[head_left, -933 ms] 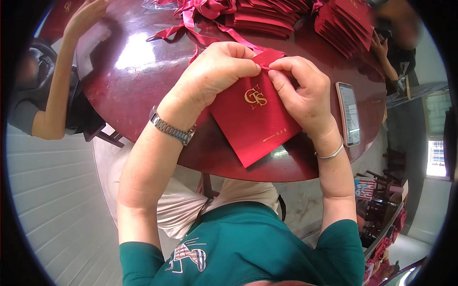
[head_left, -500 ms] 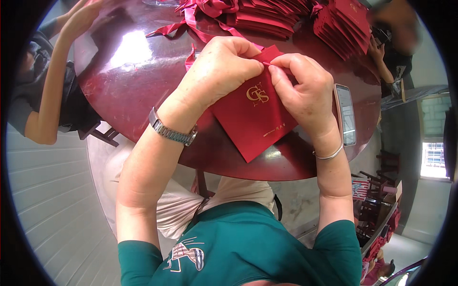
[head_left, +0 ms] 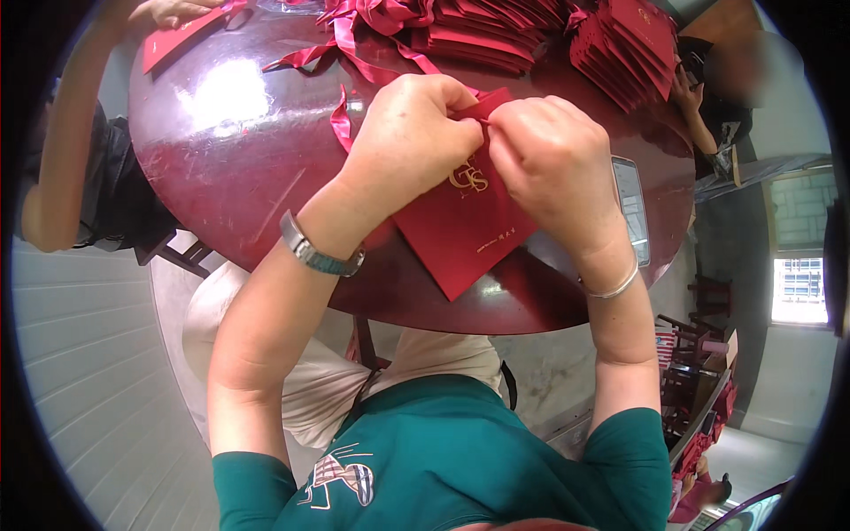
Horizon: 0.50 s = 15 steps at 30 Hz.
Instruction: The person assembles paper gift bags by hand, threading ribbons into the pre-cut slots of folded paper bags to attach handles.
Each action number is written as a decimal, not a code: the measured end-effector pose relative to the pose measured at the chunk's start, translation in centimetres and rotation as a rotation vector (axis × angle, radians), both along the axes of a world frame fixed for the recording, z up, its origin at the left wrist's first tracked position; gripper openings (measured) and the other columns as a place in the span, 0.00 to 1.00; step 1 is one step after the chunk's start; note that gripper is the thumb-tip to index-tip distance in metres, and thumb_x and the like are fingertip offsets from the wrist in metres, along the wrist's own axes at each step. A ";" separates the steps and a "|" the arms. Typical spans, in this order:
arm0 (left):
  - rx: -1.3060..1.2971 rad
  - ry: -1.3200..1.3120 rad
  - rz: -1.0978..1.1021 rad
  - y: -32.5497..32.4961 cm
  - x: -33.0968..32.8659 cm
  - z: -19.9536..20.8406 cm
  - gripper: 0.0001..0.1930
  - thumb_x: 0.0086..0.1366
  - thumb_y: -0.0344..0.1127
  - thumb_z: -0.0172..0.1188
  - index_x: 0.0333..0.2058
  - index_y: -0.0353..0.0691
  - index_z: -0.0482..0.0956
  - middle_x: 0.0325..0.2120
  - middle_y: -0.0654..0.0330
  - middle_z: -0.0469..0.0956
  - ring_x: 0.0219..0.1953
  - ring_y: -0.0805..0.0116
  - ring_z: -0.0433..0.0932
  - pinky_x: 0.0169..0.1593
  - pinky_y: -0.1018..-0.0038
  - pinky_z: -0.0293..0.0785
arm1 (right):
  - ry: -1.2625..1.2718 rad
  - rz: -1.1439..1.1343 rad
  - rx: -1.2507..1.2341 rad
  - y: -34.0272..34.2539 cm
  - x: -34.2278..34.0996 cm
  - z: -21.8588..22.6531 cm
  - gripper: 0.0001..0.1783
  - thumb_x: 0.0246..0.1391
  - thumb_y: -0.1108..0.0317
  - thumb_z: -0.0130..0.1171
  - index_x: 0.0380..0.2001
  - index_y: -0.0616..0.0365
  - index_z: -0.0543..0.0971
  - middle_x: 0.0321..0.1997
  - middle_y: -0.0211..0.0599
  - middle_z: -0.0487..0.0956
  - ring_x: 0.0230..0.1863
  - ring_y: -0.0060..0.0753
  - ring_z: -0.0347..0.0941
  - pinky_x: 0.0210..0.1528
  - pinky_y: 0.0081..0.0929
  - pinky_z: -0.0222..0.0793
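Observation:
A flat red paper bag [head_left: 482, 243] with gold lettering lies slanted on the table before me, one corner toward the near edge. My left hand [head_left: 416, 124] is closed at its upper edge, thumb against forefinger. Right beside it, my right hand [head_left: 553, 168] is curled with its fingertips at the same edge. Both pinch at what looks like the bag's ribbon, though my fingers mostly cover it. A loose pink-red ribbon end [head_left: 341, 124] lies left of my left hand.
Beyond my hands lie a heap of ribbons [head_left: 372, 13], a pile of red bags [head_left: 487, 37] and a fanned stack [head_left: 630, 49]. A phone [head_left: 630, 208] rests by my right wrist. At far left, another person's hand [head_left: 173, 11] touches a red bag [head_left: 177, 40]. Someone sits at far right.
My right hand has rolled over, its knuckles now upward and hiding the fingertips. The co-worker at left has a red bag on the table under their hand. The view has shifted slightly.

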<state>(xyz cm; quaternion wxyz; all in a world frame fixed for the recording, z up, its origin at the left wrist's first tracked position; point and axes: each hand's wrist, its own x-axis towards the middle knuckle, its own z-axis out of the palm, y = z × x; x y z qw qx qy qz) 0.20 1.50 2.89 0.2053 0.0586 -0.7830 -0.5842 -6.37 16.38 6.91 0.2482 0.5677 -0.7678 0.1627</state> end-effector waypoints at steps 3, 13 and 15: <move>-0.141 -0.012 0.062 0.5 0.2 0.4 0.10 0.49 0.28 0.57 0.30 0.31 0.81 0.23 0.44 0.79 0.28 0.52 0.80 0.36 0.66 0.76 | 0.206 0.036 0.130 -1.0 0.0 0.3 0.07 0.40 0.76 0.55 0.16 0.57 0.67 0.18 0.37 0.71 0.23 0.41 0.71 0.28 0.35 0.69; -0.124 -0.121 0.067 -0.1 0.2 0.3 0.10 0.48 0.27 0.56 0.30 0.32 0.82 0.25 0.44 0.79 0.32 0.51 0.81 0.39 0.64 0.76 | -0.084 -0.151 0.185 -2.0 -0.7 -0.1 0.05 0.44 0.71 0.55 0.20 0.61 0.76 0.20 0.43 0.77 0.25 0.46 0.75 0.28 0.37 0.71; -0.124 -0.079 0.067 0.0 0.2 0.1 0.10 0.48 0.27 0.56 0.30 0.32 0.82 0.25 0.44 0.79 0.32 0.50 0.81 0.40 0.64 0.76 | -0.581 -0.192 0.161 -2.0 -1.3 1.2 0.06 0.44 0.69 0.56 0.21 0.61 0.78 0.22 0.45 0.78 0.27 0.47 0.76 0.28 0.38 0.72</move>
